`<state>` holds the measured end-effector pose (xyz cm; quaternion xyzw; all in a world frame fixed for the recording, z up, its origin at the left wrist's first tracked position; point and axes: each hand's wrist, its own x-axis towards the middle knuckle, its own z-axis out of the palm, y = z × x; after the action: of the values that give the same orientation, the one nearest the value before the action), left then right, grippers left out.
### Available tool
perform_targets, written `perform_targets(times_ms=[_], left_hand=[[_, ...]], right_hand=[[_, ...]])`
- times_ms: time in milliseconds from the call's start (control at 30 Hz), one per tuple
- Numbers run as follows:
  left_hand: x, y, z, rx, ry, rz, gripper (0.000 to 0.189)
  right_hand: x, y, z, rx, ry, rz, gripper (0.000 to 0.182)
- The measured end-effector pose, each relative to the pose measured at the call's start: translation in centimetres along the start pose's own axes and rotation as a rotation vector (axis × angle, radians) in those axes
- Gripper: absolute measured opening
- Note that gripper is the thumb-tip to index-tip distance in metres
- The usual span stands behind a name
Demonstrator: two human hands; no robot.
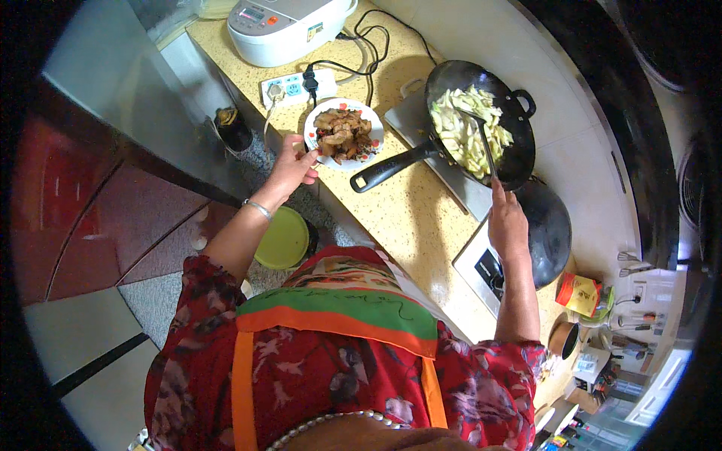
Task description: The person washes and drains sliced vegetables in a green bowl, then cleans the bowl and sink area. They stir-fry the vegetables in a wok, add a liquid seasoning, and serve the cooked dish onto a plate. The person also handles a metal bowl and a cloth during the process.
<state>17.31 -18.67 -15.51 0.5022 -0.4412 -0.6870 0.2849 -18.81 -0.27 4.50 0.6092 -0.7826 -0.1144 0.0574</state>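
My left hand (pixel 294 162) grips the near rim of a white plate (pixel 311 131) with red decorations, thumb on the rim and fingers lower down. Cooked meat slices (pixel 344 132) with dark bits lie heaped on the plate, close to the counter's front edge. In my right hand (pixel 507 220) is the handle of a metal spatula (pixel 488 147). Its head dips into pale green and white chopped vegetables (pixel 465 127) in a black wok (pixel 522 149). The wok's long handle (pixel 392 168) points toward the plate.
A white rice cooker (pixel 282 34) and a power strip (pixel 296 87) with plugged-in cords stand on the speckled counter (pixel 417 225) beyond the plate. Near my right forearm are a second dark pan or lid (pixel 544 237), a cooktop (pixel 479 265) and a red-yellow packet (pixel 578 294). A green-lidded bin (pixel 282 238) stands below.
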Motion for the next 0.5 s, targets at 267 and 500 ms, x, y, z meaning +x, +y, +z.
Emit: perform_targets(times_ms=[267,500], left_hand=[[-10.1,-1.8,-3.3,0.011,-0.059,0.126,0.050],[-15.8,-5.9,-4.9,0.025,-0.143,0.129,0.044]], right_hand=[[-0.5,3.1,-3.2,0.182,0.140,0.253,0.048],[0.3,9.6,3.4,1.174,-0.082,0.327,0.040]])
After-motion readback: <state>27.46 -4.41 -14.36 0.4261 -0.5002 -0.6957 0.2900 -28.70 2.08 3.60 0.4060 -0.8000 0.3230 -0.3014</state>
